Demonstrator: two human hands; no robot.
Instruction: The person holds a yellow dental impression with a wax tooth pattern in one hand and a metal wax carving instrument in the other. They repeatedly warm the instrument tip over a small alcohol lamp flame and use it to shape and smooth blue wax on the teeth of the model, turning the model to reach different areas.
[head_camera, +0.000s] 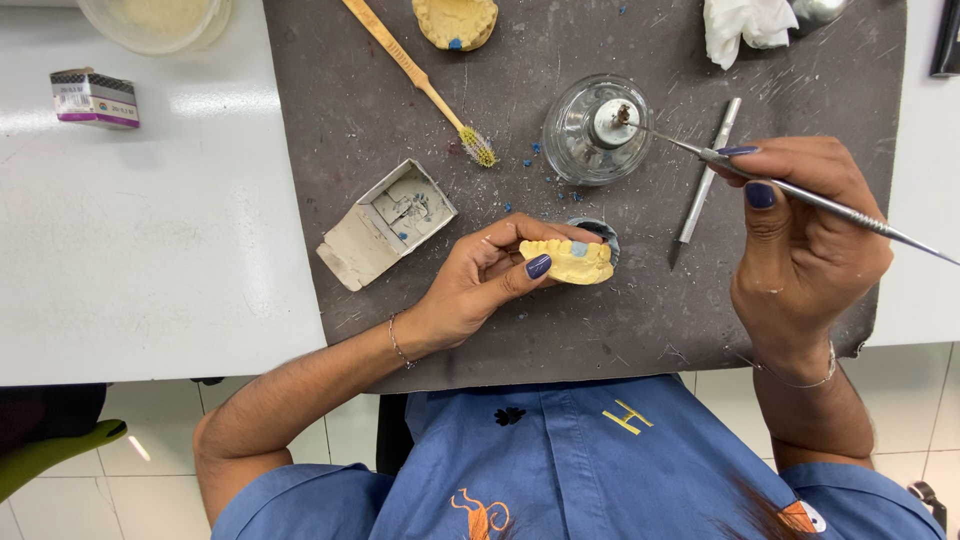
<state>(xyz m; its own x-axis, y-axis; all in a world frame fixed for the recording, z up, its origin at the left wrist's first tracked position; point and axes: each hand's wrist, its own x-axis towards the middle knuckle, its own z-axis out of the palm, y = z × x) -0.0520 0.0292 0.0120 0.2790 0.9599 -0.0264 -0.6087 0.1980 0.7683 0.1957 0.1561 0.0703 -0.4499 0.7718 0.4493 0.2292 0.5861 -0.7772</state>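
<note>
The left hand (480, 285) curls shut around a yellow dental cast (567, 261) at mat centre, teeth up for access, while the right hand (800, 235), at three o'clock, pinches a metal wax carver (800, 190), tip in the glass spirit lamp (597, 128) wick.

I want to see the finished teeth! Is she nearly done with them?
Partly. Done: one blue wax patch sits on the yellow tooth model in the left hand. In hand: the right hand holds a metal tool, tip at the glass burner. Left: most teeth remain bare.
</note>
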